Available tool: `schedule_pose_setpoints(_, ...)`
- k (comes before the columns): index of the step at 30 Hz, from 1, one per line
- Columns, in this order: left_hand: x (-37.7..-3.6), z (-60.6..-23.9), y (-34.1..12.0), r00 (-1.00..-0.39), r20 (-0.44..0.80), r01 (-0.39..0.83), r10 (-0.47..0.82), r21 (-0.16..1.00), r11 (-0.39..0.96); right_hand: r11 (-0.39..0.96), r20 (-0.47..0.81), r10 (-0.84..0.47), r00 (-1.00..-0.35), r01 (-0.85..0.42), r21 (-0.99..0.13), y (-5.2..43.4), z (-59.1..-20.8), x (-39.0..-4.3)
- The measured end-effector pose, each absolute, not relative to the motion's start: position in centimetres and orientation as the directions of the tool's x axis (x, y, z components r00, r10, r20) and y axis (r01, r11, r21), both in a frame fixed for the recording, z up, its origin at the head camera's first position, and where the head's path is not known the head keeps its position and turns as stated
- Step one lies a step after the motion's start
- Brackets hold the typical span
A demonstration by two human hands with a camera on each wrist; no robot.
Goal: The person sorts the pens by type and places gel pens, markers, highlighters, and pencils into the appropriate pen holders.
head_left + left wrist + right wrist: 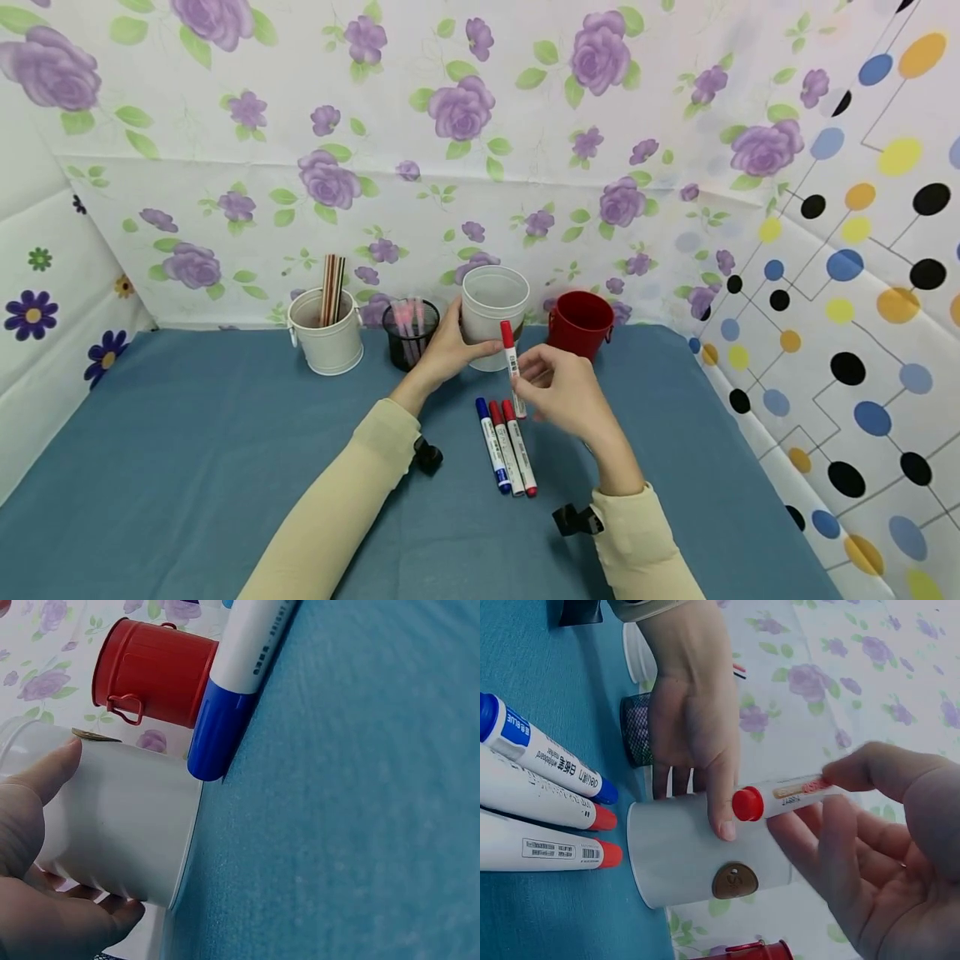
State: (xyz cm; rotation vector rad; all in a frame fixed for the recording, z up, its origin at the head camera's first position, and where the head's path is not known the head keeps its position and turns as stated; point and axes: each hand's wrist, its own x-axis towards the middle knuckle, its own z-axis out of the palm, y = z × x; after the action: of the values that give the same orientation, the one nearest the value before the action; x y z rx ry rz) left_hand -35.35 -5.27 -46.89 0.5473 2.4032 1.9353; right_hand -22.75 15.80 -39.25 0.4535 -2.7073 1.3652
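Left hand (444, 350) is wrapped around the side of the white cup (495, 312), thumb on one side and fingers curled round the other, so it's a proper grip. The cup stands upright on the blue bench (187, 467), near the back wall, and the right wrist view shows a small round brown badge (734, 880) on its side.

Right hand (566, 392) is pinching a red-capped marker (512, 367) between thumb and fingertips. The marker is held more or less upright, cap up, just in front of the cup and close to the left hand's fingers. Can't tell if it actually touches the cup.

Three more markers lie side by side on the bench right below the hands: a blue one (492, 446) on the left, then two red ones (507, 448) (520, 447), all touching or nearly so, caps pointing away from the person.

Along the back: a red bucket (580, 323) just right of the cup, a black mesh pot (409, 333) with pinkish pens just left of it, and further left a white bucket (326, 332) holding a bunch of brown sticks (332, 290).

Both arms are in pale yellow sleeves (352, 500). Floral cloth covers the back wall and spotted cloth hangs on the right.
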Motion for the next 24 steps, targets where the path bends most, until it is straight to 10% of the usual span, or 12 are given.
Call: schedule_pose_setpoints(24, -35.7, -47.1, -5.3, -0.928, 0.251, 0.314, 0.275, 0.925, 0.215, 0.450, 0.379, -0.071, -0.923, -0.368, -0.814, 15.5, -38.1, -22.7)
